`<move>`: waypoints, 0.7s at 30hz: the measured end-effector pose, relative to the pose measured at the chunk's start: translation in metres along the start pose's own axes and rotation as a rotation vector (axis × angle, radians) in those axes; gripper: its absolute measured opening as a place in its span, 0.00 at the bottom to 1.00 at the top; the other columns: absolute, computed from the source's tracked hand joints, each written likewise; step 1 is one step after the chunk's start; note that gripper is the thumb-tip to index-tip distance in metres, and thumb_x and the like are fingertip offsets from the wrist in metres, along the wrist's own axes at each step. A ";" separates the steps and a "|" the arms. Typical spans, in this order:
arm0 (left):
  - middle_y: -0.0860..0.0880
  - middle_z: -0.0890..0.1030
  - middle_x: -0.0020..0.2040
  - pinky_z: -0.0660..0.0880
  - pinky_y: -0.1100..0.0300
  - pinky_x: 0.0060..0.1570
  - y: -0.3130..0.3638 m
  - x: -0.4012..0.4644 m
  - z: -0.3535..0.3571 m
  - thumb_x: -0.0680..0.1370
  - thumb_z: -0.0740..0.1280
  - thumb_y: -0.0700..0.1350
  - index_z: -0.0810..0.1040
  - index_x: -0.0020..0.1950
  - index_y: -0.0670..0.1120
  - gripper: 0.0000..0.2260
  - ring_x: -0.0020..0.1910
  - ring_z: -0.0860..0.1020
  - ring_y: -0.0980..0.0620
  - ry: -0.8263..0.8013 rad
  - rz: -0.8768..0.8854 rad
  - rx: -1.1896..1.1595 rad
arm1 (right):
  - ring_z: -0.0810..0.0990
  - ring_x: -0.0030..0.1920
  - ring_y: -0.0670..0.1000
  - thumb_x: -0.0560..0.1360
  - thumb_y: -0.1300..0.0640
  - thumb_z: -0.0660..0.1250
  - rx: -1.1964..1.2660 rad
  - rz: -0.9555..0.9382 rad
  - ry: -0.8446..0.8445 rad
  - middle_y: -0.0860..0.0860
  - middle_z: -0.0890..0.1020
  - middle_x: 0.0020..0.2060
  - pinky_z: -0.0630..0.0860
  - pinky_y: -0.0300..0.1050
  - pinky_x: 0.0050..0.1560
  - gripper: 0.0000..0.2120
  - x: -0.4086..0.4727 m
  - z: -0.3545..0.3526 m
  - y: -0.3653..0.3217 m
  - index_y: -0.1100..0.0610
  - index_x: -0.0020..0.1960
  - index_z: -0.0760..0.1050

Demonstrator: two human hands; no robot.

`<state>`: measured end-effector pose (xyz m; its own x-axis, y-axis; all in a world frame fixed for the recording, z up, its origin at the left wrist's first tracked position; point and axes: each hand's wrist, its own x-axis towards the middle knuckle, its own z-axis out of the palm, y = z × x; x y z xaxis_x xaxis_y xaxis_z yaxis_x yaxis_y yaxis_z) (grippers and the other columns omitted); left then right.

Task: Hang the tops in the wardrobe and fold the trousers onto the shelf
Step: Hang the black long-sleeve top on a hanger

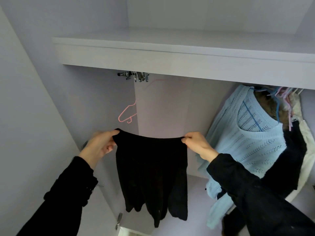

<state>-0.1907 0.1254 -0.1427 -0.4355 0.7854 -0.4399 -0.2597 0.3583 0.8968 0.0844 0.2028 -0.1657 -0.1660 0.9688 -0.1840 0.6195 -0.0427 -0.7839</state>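
Fig.: L hand (100, 143) and R hand (198, 145) each pinch a waistband corner of the black trousers (151, 174), grip closed on cloth, holding them spread and hanging in front of the open wardrobe, prob. to square them for folding. Shelf (170, 48) sits above. Pink hanger (127, 113) hangs behind at left; blue knit top (252, 138) w/ other garments crowds the right, near R sleeve.

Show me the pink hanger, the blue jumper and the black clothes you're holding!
pink hanger (127, 113): head view, on its lower wire loop.
blue jumper (255, 142): head view, on its chest.
black garment (151, 171): head view, on the hanging cloth's middle.
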 end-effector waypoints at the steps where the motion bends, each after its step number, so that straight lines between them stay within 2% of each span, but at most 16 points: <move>1: 0.52 0.72 0.18 0.57 0.73 0.16 0.005 0.000 -0.003 0.77 0.65 0.37 0.72 0.37 0.43 0.09 0.14 0.66 0.60 0.022 0.037 0.032 | 0.75 0.38 0.51 0.75 0.64 0.63 0.036 0.013 -0.059 0.53 0.77 0.36 0.71 0.43 0.40 0.07 0.001 0.005 -0.007 0.61 0.40 0.77; 4: 0.52 0.73 0.20 0.58 0.72 0.17 0.016 -0.003 -0.007 0.76 0.65 0.38 0.73 0.37 0.43 0.08 0.15 0.66 0.60 0.004 0.100 0.030 | 0.77 0.43 0.49 0.75 0.62 0.65 0.148 0.079 -0.267 0.50 0.80 0.41 0.70 0.43 0.47 0.04 0.003 0.020 -0.030 0.56 0.48 0.78; 6: 0.51 0.75 0.23 0.59 0.71 0.18 0.022 -0.009 -0.008 0.76 0.66 0.39 0.75 0.38 0.44 0.07 0.17 0.67 0.59 -0.037 0.128 0.031 | 0.78 0.50 0.49 0.75 0.60 0.66 0.165 0.053 -0.317 0.50 0.81 0.49 0.68 0.47 0.53 0.09 0.012 0.032 -0.045 0.55 0.54 0.78; 8: 0.50 0.75 0.26 0.59 0.70 0.18 0.026 -0.015 -0.007 0.76 0.66 0.39 0.76 0.38 0.44 0.06 0.18 0.67 0.59 -0.058 0.160 0.064 | 0.78 0.55 0.50 0.76 0.60 0.64 0.277 0.018 -0.322 0.52 0.81 0.55 0.69 0.48 0.55 0.09 0.022 0.045 -0.060 0.55 0.56 0.76; 13: 0.46 0.73 0.29 0.58 0.64 0.24 0.026 -0.022 -0.013 0.75 0.66 0.39 0.75 0.35 0.42 0.09 0.22 0.66 0.55 -0.005 0.228 0.210 | 0.73 0.57 0.55 0.80 0.61 0.59 0.916 0.070 -0.305 0.59 0.73 0.57 0.70 0.51 0.60 0.05 0.060 0.077 -0.115 0.59 0.55 0.70; 14: 0.46 0.73 0.29 0.58 0.63 0.24 0.026 -0.022 -0.015 0.76 0.66 0.39 0.75 0.35 0.42 0.09 0.22 0.67 0.55 -0.002 0.239 0.234 | 0.71 0.59 0.55 0.80 0.60 0.59 0.998 0.088 -0.288 0.58 0.70 0.59 0.69 0.51 0.62 0.07 0.068 0.080 -0.125 0.59 0.58 0.69; 17: 0.48 0.73 0.28 0.59 0.64 0.24 0.028 -0.023 -0.023 0.76 0.67 0.40 0.75 0.34 0.43 0.10 0.22 0.68 0.56 0.002 0.263 0.289 | 0.62 0.72 0.54 0.80 0.55 0.61 1.107 0.132 -0.251 0.56 0.63 0.71 0.62 0.50 0.68 0.22 0.088 0.085 -0.143 0.56 0.72 0.61; 18: 0.48 0.73 0.28 0.59 0.64 0.24 0.028 -0.022 -0.026 0.76 0.67 0.40 0.75 0.34 0.43 0.10 0.22 0.68 0.57 0.004 0.268 0.298 | 0.59 0.73 0.54 0.79 0.54 0.61 1.122 0.141 -0.250 0.55 0.61 0.73 0.60 0.50 0.70 0.25 0.093 0.086 -0.147 0.55 0.74 0.59; 20: 0.48 0.74 0.30 0.60 0.63 0.25 0.031 -0.020 -0.033 0.76 0.67 0.41 0.76 0.36 0.43 0.09 0.20 0.68 0.59 0.006 0.278 0.307 | 0.60 0.73 0.54 0.79 0.52 0.60 1.136 0.143 -0.276 0.55 0.65 0.71 0.57 0.52 0.71 0.25 0.104 0.086 -0.152 0.54 0.74 0.58; 21: 0.48 0.75 0.30 0.60 0.63 0.26 0.031 -0.019 -0.035 0.76 0.67 0.41 0.77 0.37 0.43 0.08 0.20 0.68 0.60 0.004 0.279 0.311 | 0.64 0.71 0.54 0.79 0.51 0.60 1.144 0.140 -0.296 0.56 0.69 0.68 0.58 0.53 0.70 0.24 0.108 0.084 -0.152 0.54 0.72 0.59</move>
<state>-0.2206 0.1040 -0.1079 -0.4555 0.8723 -0.1778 0.1409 0.2679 0.9531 -0.0921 0.2934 -0.1157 -0.4147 0.8509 -0.3225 -0.3737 -0.4824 -0.7922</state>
